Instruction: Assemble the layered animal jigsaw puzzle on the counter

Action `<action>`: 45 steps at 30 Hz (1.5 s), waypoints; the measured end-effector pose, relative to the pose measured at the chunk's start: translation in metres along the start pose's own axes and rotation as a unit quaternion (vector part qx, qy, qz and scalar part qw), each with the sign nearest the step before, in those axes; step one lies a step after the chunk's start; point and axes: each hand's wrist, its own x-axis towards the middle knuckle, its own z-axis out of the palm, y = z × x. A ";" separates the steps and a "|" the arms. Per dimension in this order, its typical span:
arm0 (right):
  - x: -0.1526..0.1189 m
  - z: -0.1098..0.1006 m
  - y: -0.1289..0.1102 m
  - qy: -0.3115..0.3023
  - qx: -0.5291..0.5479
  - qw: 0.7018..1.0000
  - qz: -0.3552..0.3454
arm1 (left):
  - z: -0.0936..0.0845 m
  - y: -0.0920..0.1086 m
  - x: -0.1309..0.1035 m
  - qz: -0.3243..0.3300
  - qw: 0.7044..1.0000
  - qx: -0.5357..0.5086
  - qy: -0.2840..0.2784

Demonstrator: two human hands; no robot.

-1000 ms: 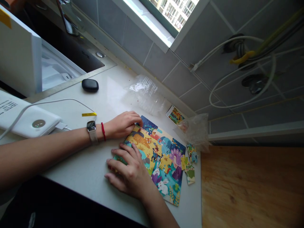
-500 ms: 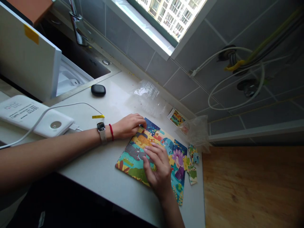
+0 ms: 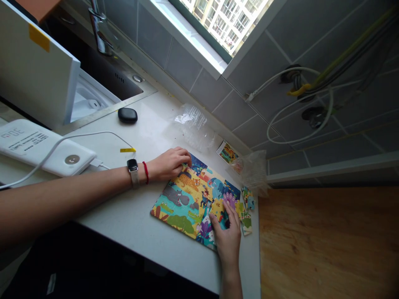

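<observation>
A colourful animal jigsaw puzzle [image 3: 183, 199] lies on the white counter. My left hand [image 3: 173, 163], with a watch and a red band at the wrist, rests at the puzzle's upper left corner, its fingers curled against the edge; whether they hold anything is hidden. Over the right part of the puzzle is my right hand [image 3: 229, 232], thumb and fingers apart, fingertips at the picture near the purple peacock. Nothing shows between them. Several loose pieces [image 3: 247, 223] lie just right of the puzzle, some overlapping.
Crumpled clear plastic [image 3: 195, 126], a small picture card [image 3: 227, 152] and a plastic bag [image 3: 255, 168] lie along the wall. A black case [image 3: 127, 116], a white power bank [image 3: 46, 147] with a cable, and a sink [image 3: 102, 70] are at the left.
My right hand has moved right across the puzzle, uncovering its middle. My left hand has stayed at the corner. The view has shifted slightly.
</observation>
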 end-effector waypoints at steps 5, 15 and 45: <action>-0.002 0.007 -0.009 0.066 0.053 0.996 0.009 | 0.002 -0.002 -0.001 0.005 1.000 -0.001 0.003; -0.005 0.007 -0.011 0.098 0.093 0.990 0.032 | 0.005 0.002 -0.001 0.031 1.000 0.000 0.007; 0.001 0.005 -0.017 0.066 0.116 0.991 0.031 | 0.004 0.001 -0.001 0.041 0.999 -0.010 -0.024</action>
